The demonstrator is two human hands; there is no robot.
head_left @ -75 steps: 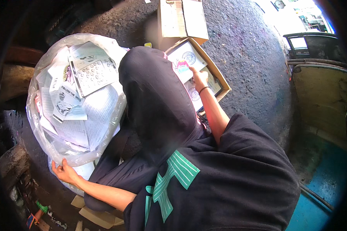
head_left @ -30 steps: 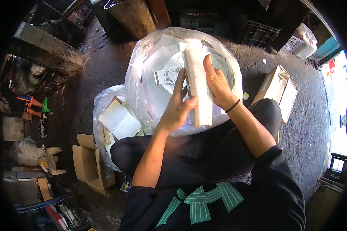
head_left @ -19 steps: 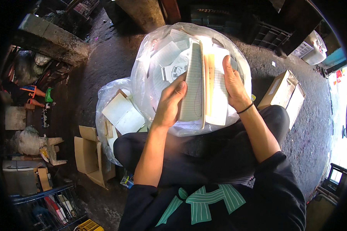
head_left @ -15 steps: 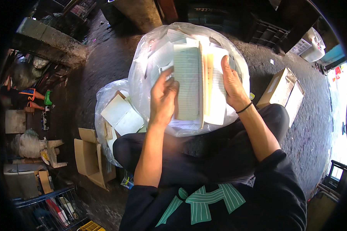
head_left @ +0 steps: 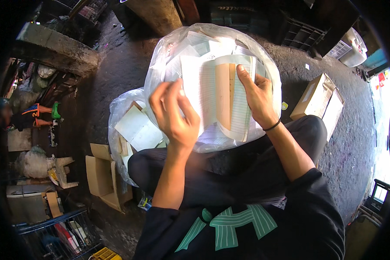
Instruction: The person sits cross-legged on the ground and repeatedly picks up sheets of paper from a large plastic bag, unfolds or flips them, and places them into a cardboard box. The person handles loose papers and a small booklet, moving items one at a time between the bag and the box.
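A lined notebook (head_left: 204, 86) lies spread over a large clear plastic bag (head_left: 155, 63) full of loose papers. Its right side is gripped by my right hand (head_left: 261, 97), thumb on top and fingers behind the pages. Between the lined pages shows a tan cardboard strip (head_left: 223, 93), perhaps a cover or divider. My left hand (head_left: 176, 115) hovers by the notebook's left edge, fingers bent and spread, with nothing visible in them. Whether a fingertip touches the page is hard to tell.
Left of my knees stand a smaller plastic bag of papers (head_left: 138, 128) and an open cardboard box (head_left: 100, 175). Another cardboard box (head_left: 312, 97) sits at the right. Dark crates (head_left: 301, 34) line the back. A person (head_left: 32, 117) is at the far left.
My left hand has come off the pages and moved slightly left, its fingers spreading. The notebook has opened wider, with pages fallen to the left and the tan strip now facing up.
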